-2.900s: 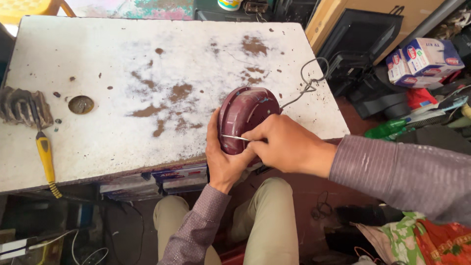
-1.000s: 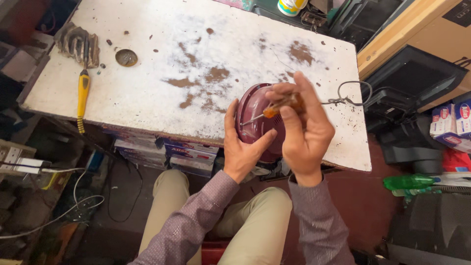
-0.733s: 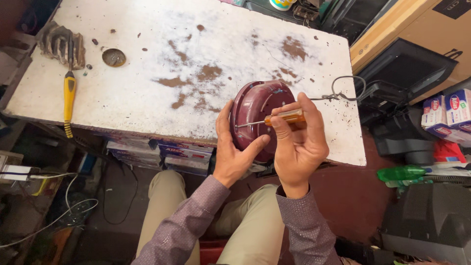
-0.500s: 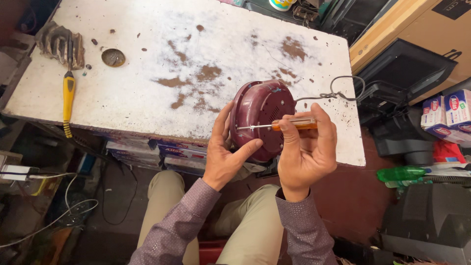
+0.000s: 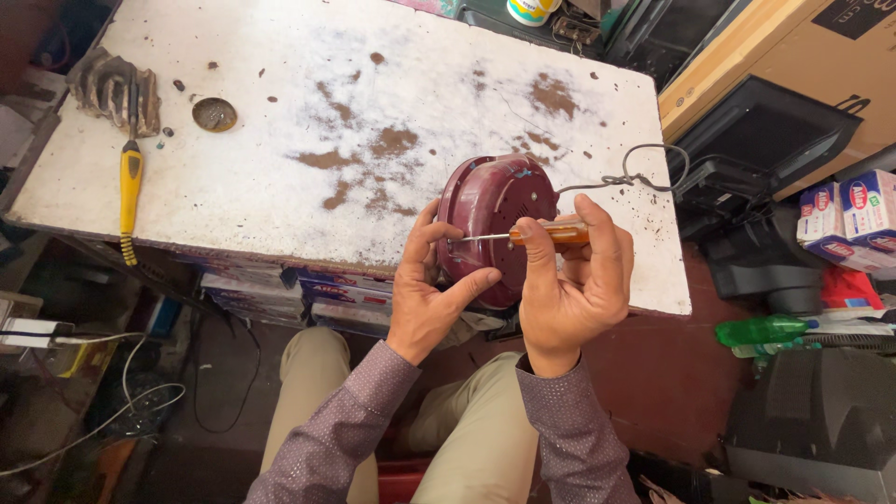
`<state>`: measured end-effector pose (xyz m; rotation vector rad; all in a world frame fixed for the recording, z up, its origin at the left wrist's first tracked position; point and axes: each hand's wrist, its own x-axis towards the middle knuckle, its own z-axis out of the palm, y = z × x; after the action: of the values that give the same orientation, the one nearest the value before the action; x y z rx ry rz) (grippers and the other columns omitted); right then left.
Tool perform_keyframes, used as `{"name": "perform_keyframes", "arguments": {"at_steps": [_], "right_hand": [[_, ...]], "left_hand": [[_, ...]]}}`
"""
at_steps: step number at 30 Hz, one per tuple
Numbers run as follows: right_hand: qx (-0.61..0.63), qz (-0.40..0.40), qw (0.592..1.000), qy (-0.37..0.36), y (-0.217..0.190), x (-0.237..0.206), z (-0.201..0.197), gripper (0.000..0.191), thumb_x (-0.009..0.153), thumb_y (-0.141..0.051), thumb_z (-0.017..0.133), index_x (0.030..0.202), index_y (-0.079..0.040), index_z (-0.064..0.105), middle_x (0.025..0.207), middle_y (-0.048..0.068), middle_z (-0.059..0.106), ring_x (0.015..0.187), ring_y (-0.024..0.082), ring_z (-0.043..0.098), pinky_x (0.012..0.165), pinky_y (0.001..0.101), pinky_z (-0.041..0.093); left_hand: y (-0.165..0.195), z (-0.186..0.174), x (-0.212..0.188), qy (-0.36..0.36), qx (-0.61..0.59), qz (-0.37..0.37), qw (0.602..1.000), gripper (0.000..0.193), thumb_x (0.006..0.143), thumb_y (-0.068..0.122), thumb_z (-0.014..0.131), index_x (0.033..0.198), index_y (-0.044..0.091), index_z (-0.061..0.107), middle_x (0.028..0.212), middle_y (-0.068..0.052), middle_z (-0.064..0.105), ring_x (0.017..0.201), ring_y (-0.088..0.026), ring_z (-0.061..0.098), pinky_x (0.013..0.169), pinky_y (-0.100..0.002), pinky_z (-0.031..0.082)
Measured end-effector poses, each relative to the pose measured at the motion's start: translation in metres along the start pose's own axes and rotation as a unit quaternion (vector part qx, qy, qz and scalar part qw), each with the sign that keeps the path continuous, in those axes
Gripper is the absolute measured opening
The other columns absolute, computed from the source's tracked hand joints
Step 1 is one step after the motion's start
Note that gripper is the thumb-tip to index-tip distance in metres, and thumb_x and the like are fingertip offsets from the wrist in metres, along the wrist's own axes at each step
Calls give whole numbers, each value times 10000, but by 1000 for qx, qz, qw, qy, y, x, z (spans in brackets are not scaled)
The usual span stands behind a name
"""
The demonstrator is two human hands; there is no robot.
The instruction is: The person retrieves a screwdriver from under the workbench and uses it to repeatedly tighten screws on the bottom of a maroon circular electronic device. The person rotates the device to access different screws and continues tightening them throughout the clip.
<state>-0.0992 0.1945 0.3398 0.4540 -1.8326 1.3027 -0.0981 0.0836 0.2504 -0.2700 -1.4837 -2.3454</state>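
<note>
Two hands work at the tabletop (image 5: 280,103) near edge, with wide bare surface behind. Left hand (image 5: 429,299) grips the maroon round housing (image 5: 490,219), tilted on edge. Right hand (image 5: 574,289) holds an orange-handled screwdriver (image 5: 523,235), long axis horizontal, tip pointing left into the housing.
</note>
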Motion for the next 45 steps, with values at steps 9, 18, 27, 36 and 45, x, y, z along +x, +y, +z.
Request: {"name": "perform_keyframes", "arguments": {"at_steps": [9, 18, 27, 36, 45], "right_hand": [[-21, -12, 1000, 8, -4, -1, 1, 439, 985, 57, 826, 1368, 17, 616, 1144, 53, 550, 947, 131, 665, 796, 271, 635], [-23, -16, 1000, 13, -6, -3, 4, 429, 984, 55, 822, 1359, 20, 616, 1170, 58, 546, 960, 135, 656, 805, 275, 637], [18, 37, 999, 33, 0, -3, 2, 440, 998, 42, 803, 1389, 15, 603, 1112, 31, 550, 936, 115, 676, 805, 251, 623], [98, 89, 991, 11, -1, 0, 3, 488, 1056, 16, 691, 1489, 17, 465, 1195, 84, 615, 1045, 161, 693, 929, 285, 618], [220, 159, 958, -97, 16, -7, 13, 461, 1113, -33, 587, 1527, 17, 391, 1279, 117, 650, 1202, 165, 650, 1078, 290, 560]], "left_hand": [[1, 0, -1, 0, 19, 3, 1000, 538, 820, 73, 882, 1234, 66, 538, 1721, -172, 227, 1424, -258, 521, 1121, -361, 534], [4, 0, -1, 4, 16, -2, 1000, 554, 813, 72, 882, 1244, 69, 535, 1717, -164, 231, 1413, -257, 525, 1115, -364, 543], [4, 2, 1, 7, 5, -7, 1000, 547, 815, 44, 871, 1229, 59, 513, 1713, -158, 229, 1401, -252, 534, 1106, -363, 561], [4, 5, 2, 5, -13, -3, 1000, 542, 825, 26, 860, 1220, 54, 491, 1714, -185, 227, 1425, -273, 517, 1127, -383, 560], [1, 8, 1, 17, -13, -10, 1000, 599, 812, -3, 852, 1273, 60, 477, 1710, -221, 244, 1467, -312, 471, 1138, -398, 534]]}}
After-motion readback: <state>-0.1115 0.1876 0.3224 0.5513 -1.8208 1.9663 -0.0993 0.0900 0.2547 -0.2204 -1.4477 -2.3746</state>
